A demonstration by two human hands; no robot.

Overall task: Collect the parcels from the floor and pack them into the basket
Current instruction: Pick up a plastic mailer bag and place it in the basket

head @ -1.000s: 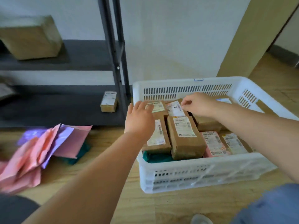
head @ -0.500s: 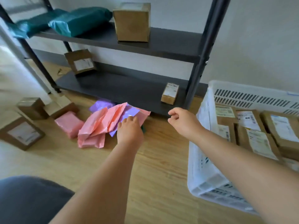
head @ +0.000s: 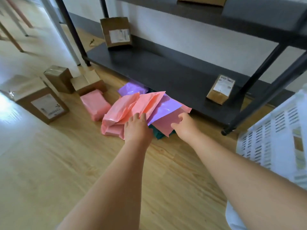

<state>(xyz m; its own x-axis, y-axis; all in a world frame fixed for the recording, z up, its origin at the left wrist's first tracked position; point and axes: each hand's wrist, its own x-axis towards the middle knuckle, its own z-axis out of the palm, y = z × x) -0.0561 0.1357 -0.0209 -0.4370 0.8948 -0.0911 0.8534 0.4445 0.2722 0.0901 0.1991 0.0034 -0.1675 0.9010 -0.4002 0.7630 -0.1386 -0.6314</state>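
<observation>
Parcels (head: 132,107) are lying in a loose heap of pink and purple mailers on the wooden floor, just in front of the shelf rack (head: 166,72), with a teal one partly showing underneath. In the head view, the only one, the person is reaching both arms forward and down toward that heap, forearms nearly parallel.

The left hand (head: 137,128) is resting palm-down on the pink mailers at the end of the heap farther from the rack's front leg, fingers straight and spread. It is pressing rather than grasping. The right hand (head: 184,125) is lying on the flat pink mailer (head: 166,125) nearer that leg, fingers curling at its far edge and thumb stretched across its top (whether the grasp is closed cannot be told).

Judging by this, the step in hand is gathering the soft mailers for a two-handed lift. The next move probably calls for sliding fingers under the stack and squeezing it together, since the slick sheets are fanning out and could slip apart. The basket (head: 272,133) is waiting beside the rack's front leg, to the person's right, and several brown boxes (head: 41,103) are standing on the floor off the rack's opposite end.
</observation>
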